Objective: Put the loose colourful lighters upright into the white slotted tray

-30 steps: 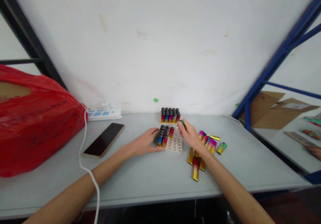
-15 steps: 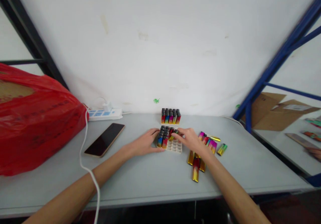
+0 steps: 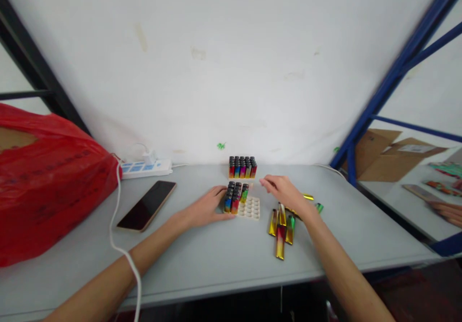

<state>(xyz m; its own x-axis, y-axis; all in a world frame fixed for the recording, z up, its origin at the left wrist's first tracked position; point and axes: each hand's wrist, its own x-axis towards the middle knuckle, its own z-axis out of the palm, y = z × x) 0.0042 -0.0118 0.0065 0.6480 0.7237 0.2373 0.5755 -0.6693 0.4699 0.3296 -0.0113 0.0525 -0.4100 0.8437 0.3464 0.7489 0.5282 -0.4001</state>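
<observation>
My left hand (image 3: 207, 207) is at the left side of a white tray of round-edged slots (image 3: 250, 208), thumb along its front edge and fingers against the upright lighters. Black-topped, colourful lighters (image 3: 233, 199) fill the tray's left columns. A green lighter (image 3: 245, 193) stands just right of them, near the back. Apart from the tray, my right hand (image 3: 285, 193) hovers to its right with fingers curled together; whether anything is between them is hidden. Below and behind that hand lie loose shiny lighters (image 3: 280, 241), partly covered by it.
A full block of lighters (image 3: 243, 168) stands at the back by the wall. Left of my hand are a phone (image 3: 147, 205), a power strip (image 3: 146, 168), a white cable (image 3: 122, 251) and a red bag (image 3: 54, 182). Beyond the blue frame (image 3: 352, 161) a cardboard box (image 3: 382, 156) shows.
My right hand has left the tray and moved right, above the loose lighters. A green lighter now stands uncovered in the tray. My left hand keeps its place at the tray.
</observation>
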